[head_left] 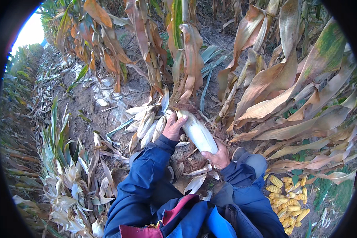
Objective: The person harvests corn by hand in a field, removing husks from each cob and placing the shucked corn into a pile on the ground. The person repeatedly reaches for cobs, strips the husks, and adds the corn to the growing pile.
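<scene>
An ear of corn (197, 133) in its pale husk is held slantwise in front of me, between both hands. My left hand (173, 126) is closed around its upper tip, thumb laid along the husk. At the lower, thick end my right hand (219, 155) grips it, with the thumb on the near side and the fingers mostly hidden behind. Just left of my left hand lies a heap of unhusked ears (146, 126) on the ground. Loose husk leaves (196, 183) lie below the held ear, between my legs.
Husked yellow cobs (287, 202) are piled at the lower right, beside my right leg. Dry corn stalks (188, 59) stand ahead, and broad brown leaves (281, 91) reach in from the right. Discarded husks (71, 190) are heaped at the left on bare soil (103, 127).
</scene>
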Tool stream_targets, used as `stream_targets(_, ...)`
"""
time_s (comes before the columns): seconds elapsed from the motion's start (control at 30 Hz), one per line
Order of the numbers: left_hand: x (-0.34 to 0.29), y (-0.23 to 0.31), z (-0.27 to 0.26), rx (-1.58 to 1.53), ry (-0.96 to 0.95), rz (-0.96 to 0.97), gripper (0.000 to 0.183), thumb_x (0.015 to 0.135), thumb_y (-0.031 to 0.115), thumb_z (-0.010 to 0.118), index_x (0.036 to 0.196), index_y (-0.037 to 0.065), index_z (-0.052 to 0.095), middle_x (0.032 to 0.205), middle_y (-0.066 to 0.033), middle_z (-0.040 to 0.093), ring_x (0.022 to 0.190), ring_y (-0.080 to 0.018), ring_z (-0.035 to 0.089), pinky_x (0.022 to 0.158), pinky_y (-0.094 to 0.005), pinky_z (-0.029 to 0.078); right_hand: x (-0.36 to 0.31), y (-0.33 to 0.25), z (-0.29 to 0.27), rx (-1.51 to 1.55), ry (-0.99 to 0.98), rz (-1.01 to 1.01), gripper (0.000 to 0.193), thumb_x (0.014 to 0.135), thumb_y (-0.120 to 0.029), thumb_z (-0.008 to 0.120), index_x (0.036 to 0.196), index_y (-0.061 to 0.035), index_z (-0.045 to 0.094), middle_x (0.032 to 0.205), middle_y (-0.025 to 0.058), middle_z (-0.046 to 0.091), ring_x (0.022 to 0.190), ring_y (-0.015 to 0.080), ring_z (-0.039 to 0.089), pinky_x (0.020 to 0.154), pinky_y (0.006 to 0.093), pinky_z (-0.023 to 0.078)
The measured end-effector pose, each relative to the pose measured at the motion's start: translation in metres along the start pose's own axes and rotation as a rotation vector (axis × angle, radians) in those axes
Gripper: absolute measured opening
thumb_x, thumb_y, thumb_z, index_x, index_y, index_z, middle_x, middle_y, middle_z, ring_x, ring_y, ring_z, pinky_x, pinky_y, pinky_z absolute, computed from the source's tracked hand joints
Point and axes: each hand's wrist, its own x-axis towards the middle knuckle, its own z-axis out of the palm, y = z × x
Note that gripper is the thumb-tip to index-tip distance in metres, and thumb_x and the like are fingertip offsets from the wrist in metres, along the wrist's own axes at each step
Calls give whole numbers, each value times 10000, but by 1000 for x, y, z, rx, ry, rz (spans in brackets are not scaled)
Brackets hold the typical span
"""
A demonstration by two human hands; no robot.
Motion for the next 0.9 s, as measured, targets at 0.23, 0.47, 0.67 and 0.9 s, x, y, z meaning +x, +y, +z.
stream_targets(0.23,6,-17,-7,1023,391,303,597,1026,418,439,733,-74,608,655,-266,591,649,-376,595,665,-437,462,-47,7,41,-199,246,-103,642,804,-342,817,1257,26,551,1072,167,678,971,222,662,865,341,513)
stream_targets(0.47,17,-28,17,1250,614,463,504,975,332,494,685,-54,641,643,-291,598,647,-486,612,619,-509,484,-47,15,41,-8,326,-85,631,825,-352,802,1255,37,553,1052,138,673,918,202,644,836,332,512)
stream_targets(0.67,14,-30,32,1642,445,658,391,949,285,546,653,45,633,565,-193,603,516,-363,626,503,-456,501,-47,25,39,223,341,160,562,860,-351,770,1231,24,577,994,95,667,841,155,619,741,291,508)
stream_targets(0.9,-16,-47,48,1836,47,383,178,898,240,618,976,82,642,652,-108,653,528,-291,646,471,-390,503,-39,25,21,363,351,285,485,871,-357,754,1221,-75,572,844,25,633,539,84,538,373,228,382)
